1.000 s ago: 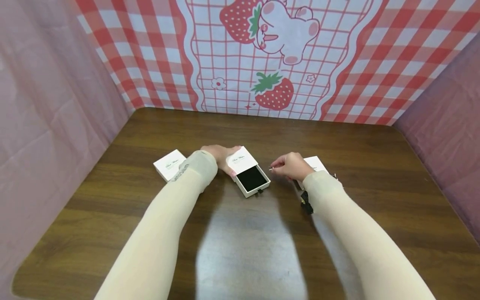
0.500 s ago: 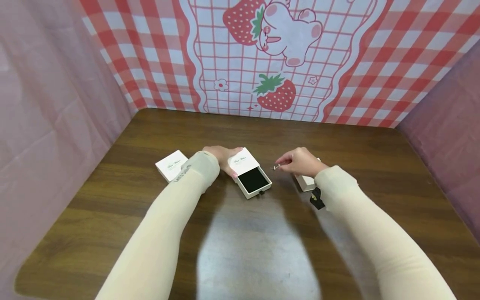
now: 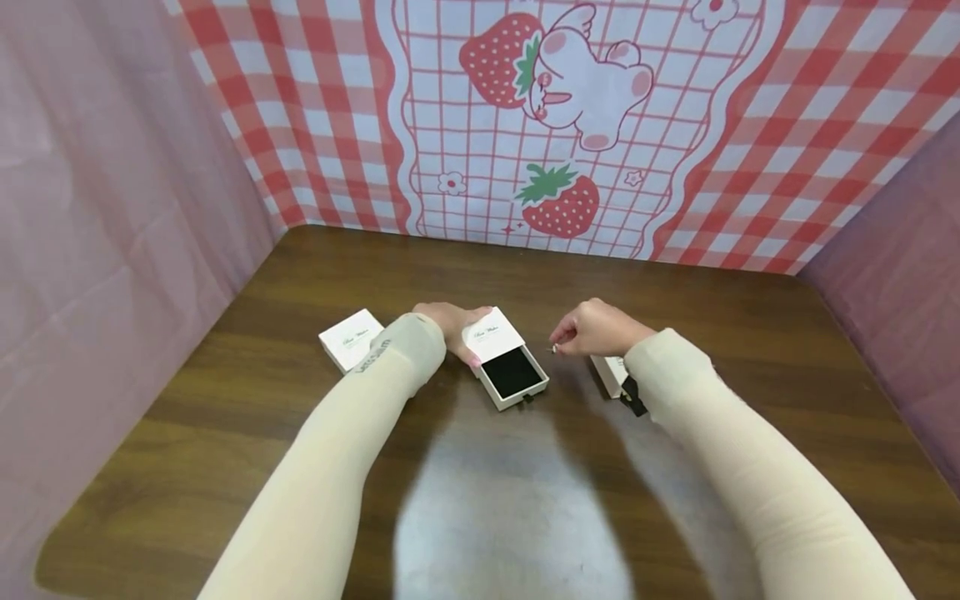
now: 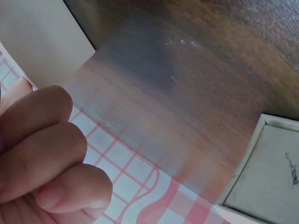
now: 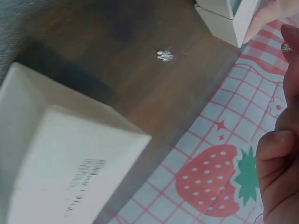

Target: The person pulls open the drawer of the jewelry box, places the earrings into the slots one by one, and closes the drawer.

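Observation:
In the head view, my left hand point(image 3: 452, 323) grips the sleeve of a small white gift box point(image 3: 491, 335), thumb on the near side. Its drawer point(image 3: 543, 385) is slid partly out toward me, showing a black lining point(image 3: 512, 372). Right of this box, my right hand point(image 3: 596, 327) pinches a tiny silvery piece point(image 3: 554, 349) between thumb and fingertips, just above the table; its exact kind is too small to tell. The right wrist view shows a glint of the silvery piece point(image 5: 286, 47) at the fingers. Curled left fingers point(image 4: 42, 126) appear in the left wrist view.
A second white box point(image 3: 352, 337) lies left, partly behind the left sleeve. Another white box point(image 3: 609, 373) lies under the right wrist, mostly hidden. A black piece point(image 3: 632, 396) hangs by the right cuff. Checked cloth point(image 3: 337, 125) backs the wooden table point(image 3: 247, 417).
My right hand has shifted slightly right with the silvery piece, uncovering part of the box beneath. My left hand keeps its hold on the half-slid box. The head view has tilted a little.

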